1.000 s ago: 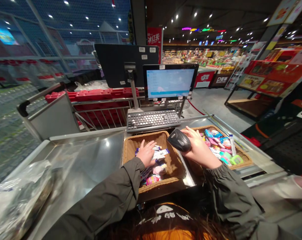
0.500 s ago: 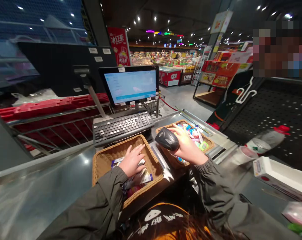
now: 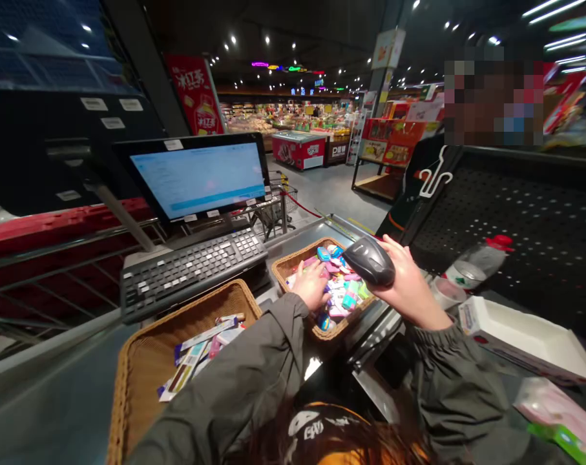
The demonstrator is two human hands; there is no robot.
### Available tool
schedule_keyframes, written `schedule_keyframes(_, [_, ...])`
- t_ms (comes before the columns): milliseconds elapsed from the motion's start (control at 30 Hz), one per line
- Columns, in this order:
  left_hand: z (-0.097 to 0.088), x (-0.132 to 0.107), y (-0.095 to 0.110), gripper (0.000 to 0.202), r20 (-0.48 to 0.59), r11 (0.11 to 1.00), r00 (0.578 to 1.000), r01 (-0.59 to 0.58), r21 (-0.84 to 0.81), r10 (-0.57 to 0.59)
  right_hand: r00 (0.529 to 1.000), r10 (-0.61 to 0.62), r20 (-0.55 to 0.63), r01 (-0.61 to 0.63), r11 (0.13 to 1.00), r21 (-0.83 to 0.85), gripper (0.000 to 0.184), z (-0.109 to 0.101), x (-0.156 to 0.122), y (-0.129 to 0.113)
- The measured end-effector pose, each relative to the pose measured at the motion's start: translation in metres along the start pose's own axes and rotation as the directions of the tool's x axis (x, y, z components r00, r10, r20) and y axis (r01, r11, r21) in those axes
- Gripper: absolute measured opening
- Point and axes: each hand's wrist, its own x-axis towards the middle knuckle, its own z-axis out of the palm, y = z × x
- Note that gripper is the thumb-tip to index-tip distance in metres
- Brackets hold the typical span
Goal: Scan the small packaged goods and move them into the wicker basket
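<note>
As the R hand (image 3: 405,287) grips a scanner (image 3: 369,260) up by the R side of a basket (image 3: 289,259), I see the L hand (image 3: 312,284) palm-down among small packs (image 3: 351,295) in there, arm (image 3: 247,365) stretched fwd, tho can't tell if it's holding any.

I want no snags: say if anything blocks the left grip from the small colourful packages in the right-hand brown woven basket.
Nothing visible does: the left grip is among the small colourful packages, and the black rounded plastic scanner is farther right.
</note>
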Motion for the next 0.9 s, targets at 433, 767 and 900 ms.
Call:
schedule_keyframes(433, [0.05,0.065,0.006,0.023,0.122,0.985,0.978,0.172,-0.015,-0.169,0.995,0.067,0.076,-0.069,0.997,0.029,0.052,-0.004,-0.001,0.055])
schedule_keyframes(767, [0.046,0.065,-0.014,0.022,0.172,0.95,0.938,0.311,-0.029,-0.302,0.998,0.027,0.051,-0.033,0.993,0.113,0.054,0.006,0.012,0.068])
schedule_keyframes(900, [0.054,0.064,-0.016,0.024,0.162,0.955,0.945,0.295,-0.04,-0.285,0.999,0.011,0.047,-0.016,0.993,0.12,0.053,0.01,0.017,0.068])
